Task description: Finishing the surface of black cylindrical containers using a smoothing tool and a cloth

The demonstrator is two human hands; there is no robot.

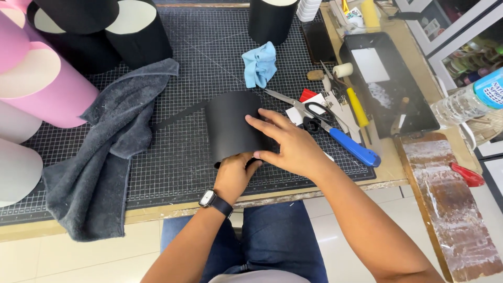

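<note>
Matte black cylinder [230, 126] laid on cutting mat [199, 47], near end gripped by left hand [233, 173], right hand [291, 144] pressed flat and open on top, grey towel [99, 167] left, scissors [314, 112] close right, mat edge near.

A wooden table [398, 175] carries a black gridded cutting mat [183, 157] under even, bright light. Below it lies a pale tiled floor [78, 257]. A white-framed glass cabinet [445, 31] stands at the far right.
</note>
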